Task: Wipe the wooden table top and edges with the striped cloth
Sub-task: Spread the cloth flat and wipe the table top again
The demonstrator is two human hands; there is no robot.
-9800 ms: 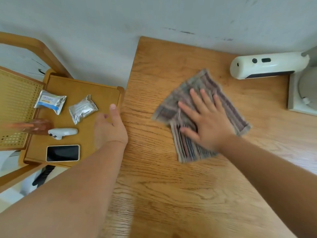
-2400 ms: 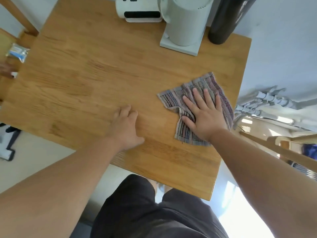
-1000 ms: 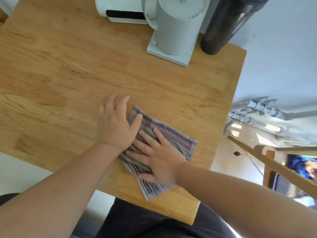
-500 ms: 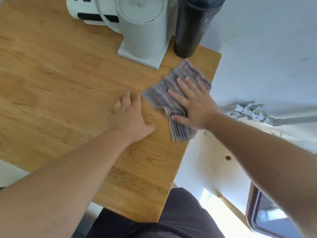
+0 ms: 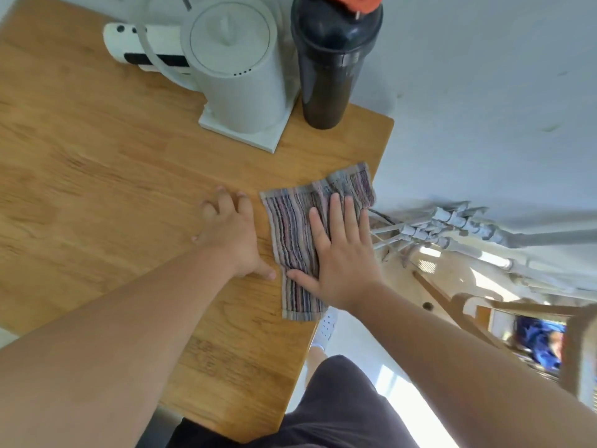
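The striped cloth point(image 5: 295, 227) lies flat along the right edge of the wooden table point(image 5: 97, 176), its right side reaching the rim. My right hand point(image 5: 339, 253) presses down on it with the fingers spread, pointing away from me. My left hand point(image 5: 231, 234) rests palm-down on the bare wood just left of the cloth, thumb close to the cloth's lower left edge, holding nothing.
A white kettle point(image 5: 237, 69) on its base, a black bottle point(image 5: 329, 63) and a white device point(image 5: 142, 46) stand at the table's far side. Beyond the right edge are pipes point(image 5: 458, 227) and a wooden chair frame point(image 5: 468, 305). My legs are at the near edge.
My right hand has drawn the cloth back toward me along the right edge, away from the black bottle. My left hand stays flat on the wood beside it.
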